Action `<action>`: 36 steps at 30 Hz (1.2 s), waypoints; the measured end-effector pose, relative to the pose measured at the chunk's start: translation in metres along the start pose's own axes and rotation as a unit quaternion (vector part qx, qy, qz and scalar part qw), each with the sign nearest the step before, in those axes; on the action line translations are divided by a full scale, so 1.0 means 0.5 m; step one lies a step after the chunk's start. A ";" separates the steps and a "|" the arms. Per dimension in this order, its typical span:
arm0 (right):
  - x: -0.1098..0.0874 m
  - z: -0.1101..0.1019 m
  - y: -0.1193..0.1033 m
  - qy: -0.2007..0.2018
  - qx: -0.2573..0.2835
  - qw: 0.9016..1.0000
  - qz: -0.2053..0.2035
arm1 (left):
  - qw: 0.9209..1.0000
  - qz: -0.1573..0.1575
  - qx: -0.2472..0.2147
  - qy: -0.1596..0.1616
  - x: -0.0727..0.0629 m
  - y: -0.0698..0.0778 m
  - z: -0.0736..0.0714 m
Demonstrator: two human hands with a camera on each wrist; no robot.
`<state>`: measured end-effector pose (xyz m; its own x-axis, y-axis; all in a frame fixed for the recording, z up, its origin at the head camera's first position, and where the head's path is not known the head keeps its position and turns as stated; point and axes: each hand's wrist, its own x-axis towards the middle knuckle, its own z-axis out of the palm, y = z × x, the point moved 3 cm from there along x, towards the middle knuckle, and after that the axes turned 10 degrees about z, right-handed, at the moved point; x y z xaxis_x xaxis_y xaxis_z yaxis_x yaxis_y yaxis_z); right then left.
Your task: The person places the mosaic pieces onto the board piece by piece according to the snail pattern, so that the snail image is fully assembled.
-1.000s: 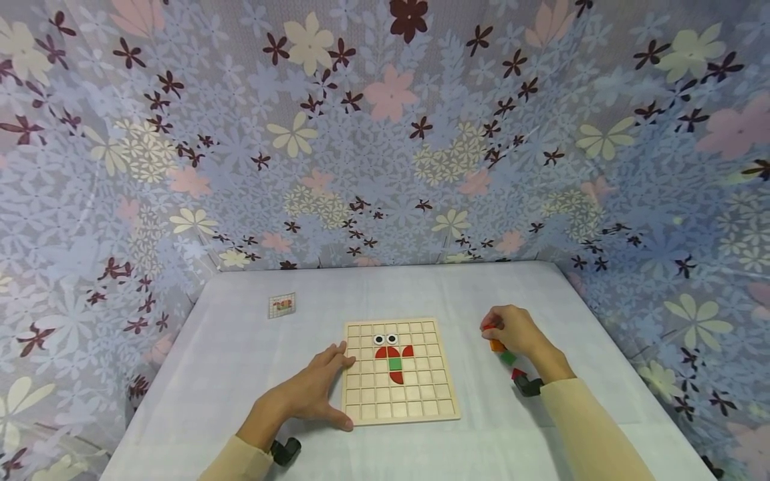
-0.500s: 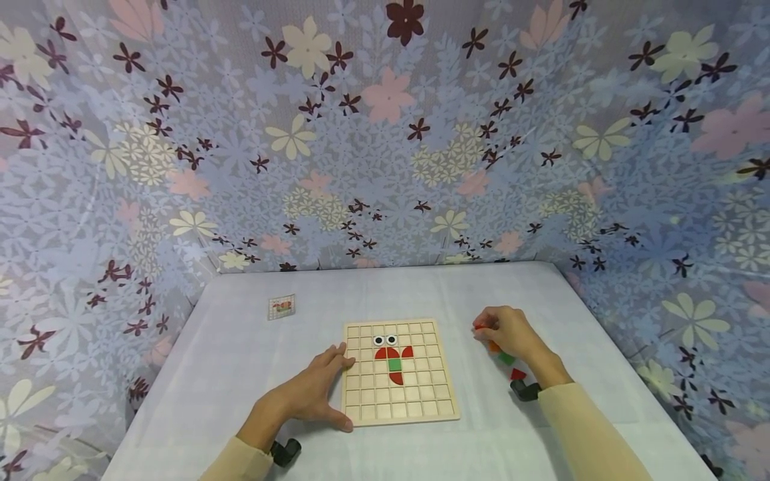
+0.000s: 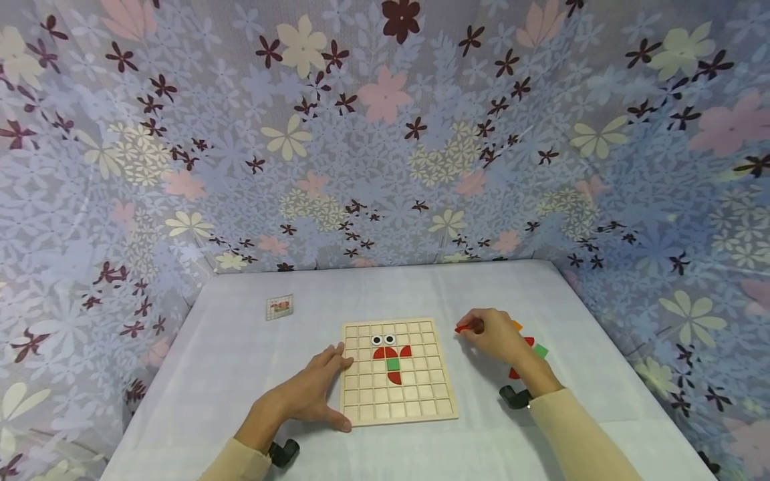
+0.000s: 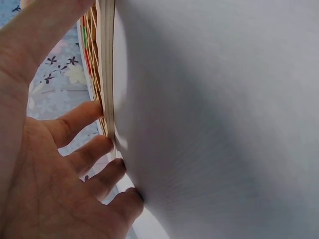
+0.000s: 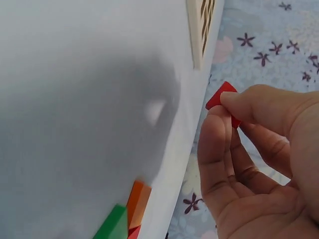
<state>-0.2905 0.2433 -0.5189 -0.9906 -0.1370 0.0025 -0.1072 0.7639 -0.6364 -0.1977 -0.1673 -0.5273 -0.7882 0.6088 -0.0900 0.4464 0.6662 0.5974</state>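
A wooden grid board (image 3: 367,401) lies on the table with several flat pieces in its cells: two eye pieces (image 3: 383,340), red quarter-rounds (image 3: 394,377) and a green square (image 3: 393,364). Along the board's left edge my left hand (image 3: 307,391) rests, fingers spread, the fingertips touching the frame. To the right of the board, my right hand (image 3: 496,334) pinches a red block (image 5: 223,96) between thumb and fingertips; its full shape is partly hidden. Below that hand in the right wrist view lie a green block (image 5: 113,223) and an orange block (image 5: 139,201).
A small card (image 3: 279,306) with a grid picture lies at the back left of the table. Loose pieces, including a green one (image 3: 541,351), sit right of the right hand. A flower-patterned curtain (image 3: 385,167) rises behind the table.
My right hand has moved left toward the board, carrying the red block away from the loose pieces, which now show behind it. The left hand stays at the board's edge.
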 end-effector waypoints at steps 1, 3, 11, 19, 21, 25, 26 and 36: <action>-0.002 0.002 -0.005 0.000 -0.001 1.000 -0.006 | 1.000 -0.001 0.000 0.000 0.000 0.000 0.000; -0.006 0.006 -0.016 -0.002 0.001 1.000 -0.014 | 1.000 -0.004 -0.001 0.001 -0.001 0.001 0.000; -0.018 0.031 -0.045 -0.012 0.007 0.999 -0.049 | 1.000 -0.012 -0.006 0.001 -0.002 0.000 0.002; -0.033 0.055 -0.078 -0.024 0.021 0.997 -0.073 | 1.000 -0.005 -0.004 0.000 -0.004 0.002 0.001; -0.037 0.063 -0.088 -0.028 0.023 0.996 -0.081 | 1.000 -0.003 -0.003 0.001 -0.004 0.003 0.001; -0.045 0.079 -0.106 -0.042 0.025 0.995 -0.091 | 1.000 -0.004 0.000 0.002 -0.005 0.002 0.001; -0.047 0.083 -0.111 -0.044 0.025 0.995 -0.091 | 1.000 -0.004 0.001 0.001 -0.005 0.001 0.001; -0.060 0.122 -0.143 -0.067 0.026 0.992 -0.100 | 1.000 -0.011 0.000 0.001 -0.004 0.001 0.001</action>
<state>-0.2482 0.1544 -0.5204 -0.9294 -0.3676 0.0331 -0.2927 0.6795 -0.6728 -0.1956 -0.1680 -0.5272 -0.7985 0.5934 -0.1013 0.4291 0.6791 0.5956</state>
